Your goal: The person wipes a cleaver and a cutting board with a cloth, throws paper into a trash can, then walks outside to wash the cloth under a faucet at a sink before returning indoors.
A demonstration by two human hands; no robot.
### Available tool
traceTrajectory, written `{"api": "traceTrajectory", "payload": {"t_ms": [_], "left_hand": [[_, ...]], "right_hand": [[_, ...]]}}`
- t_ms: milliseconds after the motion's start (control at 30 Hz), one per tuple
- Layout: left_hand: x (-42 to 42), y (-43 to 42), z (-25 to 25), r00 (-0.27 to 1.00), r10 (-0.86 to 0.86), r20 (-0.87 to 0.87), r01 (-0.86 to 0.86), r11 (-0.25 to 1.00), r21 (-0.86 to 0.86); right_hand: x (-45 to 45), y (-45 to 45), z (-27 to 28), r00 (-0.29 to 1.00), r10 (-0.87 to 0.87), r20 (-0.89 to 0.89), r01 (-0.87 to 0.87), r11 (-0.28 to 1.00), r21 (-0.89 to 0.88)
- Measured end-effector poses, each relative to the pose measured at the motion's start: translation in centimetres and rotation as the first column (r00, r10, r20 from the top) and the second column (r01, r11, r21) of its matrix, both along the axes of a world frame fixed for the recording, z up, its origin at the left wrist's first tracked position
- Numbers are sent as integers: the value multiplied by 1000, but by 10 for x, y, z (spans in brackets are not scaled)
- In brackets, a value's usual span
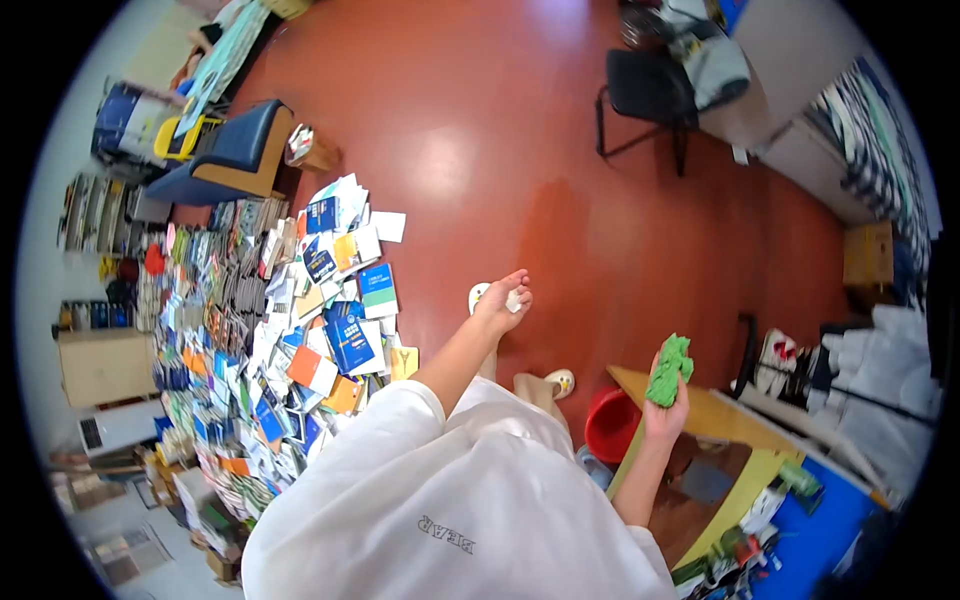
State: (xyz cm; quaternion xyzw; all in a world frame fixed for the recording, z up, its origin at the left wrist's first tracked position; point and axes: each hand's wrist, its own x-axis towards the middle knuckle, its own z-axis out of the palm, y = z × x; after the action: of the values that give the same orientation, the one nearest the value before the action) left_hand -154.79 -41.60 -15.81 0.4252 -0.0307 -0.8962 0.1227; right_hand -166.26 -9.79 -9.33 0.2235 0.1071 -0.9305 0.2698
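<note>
My left hand is held out in front of my body, above the red floor. Its fingers curl around a small white thing, crumpled like tissue and too small to name surely. To the right, my right hand holds a crumpled green cloth, with the fingers partly hidden behind it. That hand is raised beside a wooden desk, near a red bucket.
A large heap of books and papers covers the floor at left. A blue padded chair and a waste bin stand behind it. A black chair is at upper right. Red floor stretches ahead.
</note>
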Motion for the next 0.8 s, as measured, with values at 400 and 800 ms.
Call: {"api": "traceTrajectory", "payload": {"t_ms": [400,800], "left_hand": [[142,-355,-15,850,513,-115,-499,857,129],[194,-572,-15,580,814,-22,-813,581,34]], "right_hand": [[6,-353,20,924,370,96,-377,923,76],[-50,-685,6,756,639,143,-655,742,146]]}}
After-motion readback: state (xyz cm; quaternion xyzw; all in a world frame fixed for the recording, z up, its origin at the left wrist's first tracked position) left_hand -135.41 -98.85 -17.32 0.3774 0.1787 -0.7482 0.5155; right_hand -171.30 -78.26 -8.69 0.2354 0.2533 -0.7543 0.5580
